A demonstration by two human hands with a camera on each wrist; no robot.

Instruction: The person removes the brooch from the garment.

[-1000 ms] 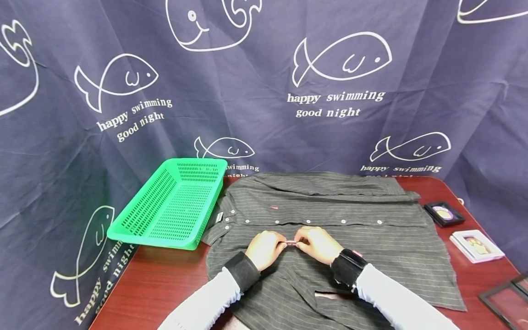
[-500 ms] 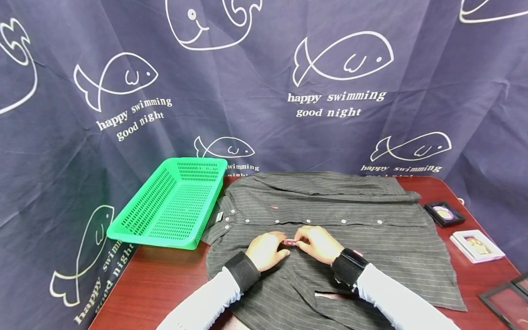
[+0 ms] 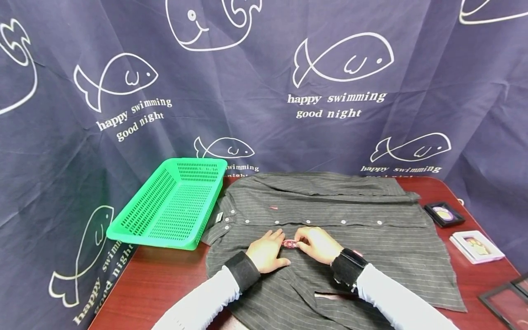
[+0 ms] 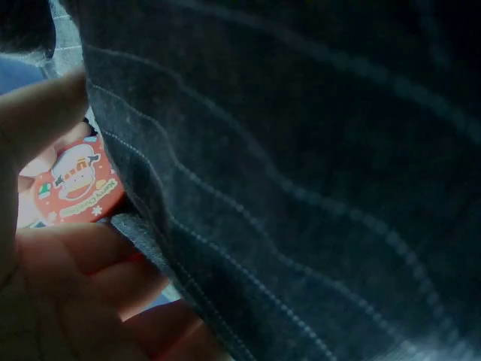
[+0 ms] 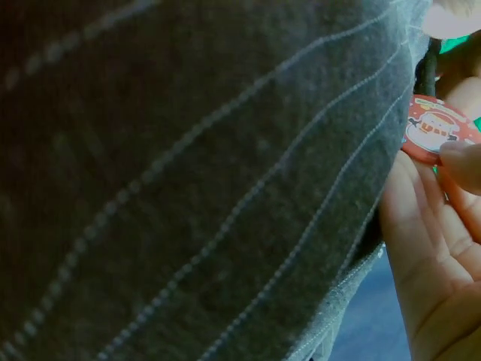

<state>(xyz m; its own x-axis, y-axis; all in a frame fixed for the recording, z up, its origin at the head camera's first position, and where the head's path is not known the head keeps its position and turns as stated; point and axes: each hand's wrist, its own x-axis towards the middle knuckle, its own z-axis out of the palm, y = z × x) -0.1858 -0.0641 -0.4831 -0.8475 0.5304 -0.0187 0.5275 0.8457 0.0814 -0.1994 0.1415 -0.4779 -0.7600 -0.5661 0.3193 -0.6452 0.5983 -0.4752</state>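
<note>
A dark grey pinstriped shirt (image 3: 392,247) lies spread on the table, its white buttons in a row across it. On its front is a round red badge (image 3: 290,244) with a printed snowman, its printed face also plain in the left wrist view. My right hand (image 3: 319,245) pinches the badge's right edge; in the right wrist view the thumb (image 5: 462,162) lies on its face. Beside the badge's left edge, my left hand (image 3: 266,253) rests on the cloth with fingers extended and thumb spread. The badge's back is hidden.
A green plastic basket (image 3: 185,211) stands at the table's left. Along the right side are a small black frame (image 3: 444,213), a white-edged picture block (image 3: 477,246) and a dark frame (image 3: 507,298) at the corner. A fish-print curtain (image 3: 264,91) hangs behind the table.
My left fingers have let go of the badge's left edge and straightened onto the shirt. The badge has tilted from nearly edge-on to showing its face. My right hand stays in place.
</note>
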